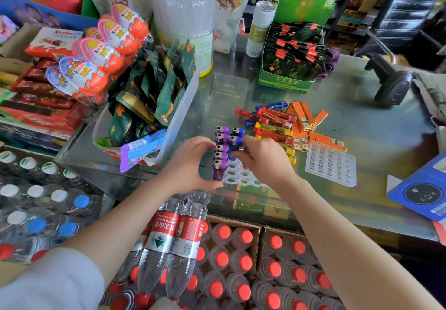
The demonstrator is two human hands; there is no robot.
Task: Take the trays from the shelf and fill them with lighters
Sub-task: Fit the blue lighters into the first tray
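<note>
Purple lighters (220,151) stand upright in a full row along the left edge of the clear plastic tray (243,177) we are filling, and two or three blue lighters (237,136) have started the next row at the tray's far end. Most of the tray's round sockets nearer to us show empty, so we judge the job well short of half done on this tray. A second clear tray (331,165) lies flat to the right of the first one, with no lighters in it at all. Beyond and to the right of the first tray sits the loose heap of red and yellow lighters (272,124), with orange lighter boxes (306,121) against it, all yet to be slotted in.

Our left hand (193,162) curls around the left side of the first tray, fingertips touching the purple row and thumb at the tray's near corner, steadying it on the glass counter (362,121). Our right hand (264,160) is bent over the blue row, fingers drawn together around a blue lighter and seemingly pressing it into its socket; the fingertips themselves are partly hidden, so we cannot tell how tight the pinch is.
</note>
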